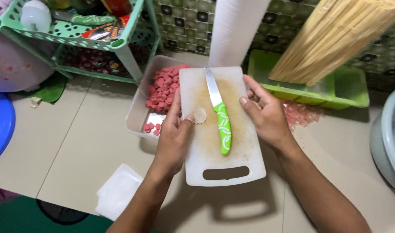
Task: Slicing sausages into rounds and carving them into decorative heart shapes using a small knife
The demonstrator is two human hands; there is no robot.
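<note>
A white plastic cutting board with a handle slot is lifted and tilted over the floor. My left hand grips its left edge, thumb on top next to a small pale slice. My right hand holds the right edge. A knife with a green patterned handle lies lengthwise on the board, blade pointing away. Under the board's far left edge sits a white rectangular tray heaped with red sausage slices.
A green plastic rack with packets and bottles stands at upper left. A green tray holding bamboo skewers is at right, clear wrappers beside it. A grey basin sits at far right, a blue basin at left, a white lid below.
</note>
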